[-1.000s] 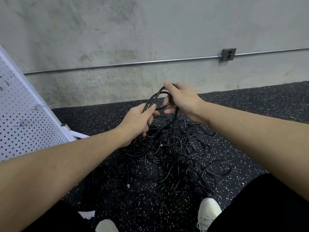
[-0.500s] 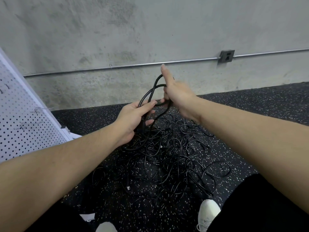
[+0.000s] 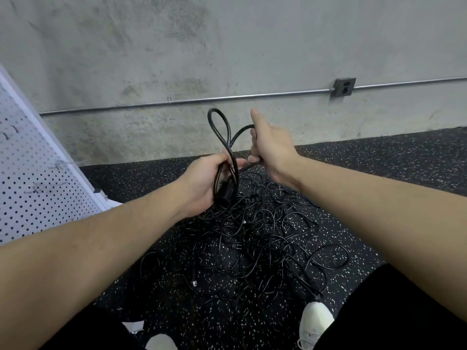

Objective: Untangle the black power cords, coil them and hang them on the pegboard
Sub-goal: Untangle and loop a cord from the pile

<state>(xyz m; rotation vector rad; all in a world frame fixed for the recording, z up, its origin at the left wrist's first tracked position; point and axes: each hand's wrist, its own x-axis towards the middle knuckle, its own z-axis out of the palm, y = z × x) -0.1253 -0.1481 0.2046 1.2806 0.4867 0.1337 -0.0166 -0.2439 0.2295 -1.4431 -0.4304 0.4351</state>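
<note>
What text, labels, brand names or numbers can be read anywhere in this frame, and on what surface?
None can be read.
Power cords: no print or moulded marking legible.
Plug in the left hand: too dark to show any marking.
Wall outlet: no lettering visible.
Pegboard: only holes and hooks.
White shoe: no logo discernible.

We are in a workshop or utility room, bare and unfinished. A raw concrete wall [image 3: 227, 46] rises ahead, with a surface-mounted metal conduit [image 3: 202, 100] running along it to a grey outlet box [image 3: 344, 87]. The floor [image 3: 379, 168] is black speckled rubber matting, which meets the wall's foot. At the left a white pegboard [image 3: 32, 178] with wire hooks leans over the floor.
</note>
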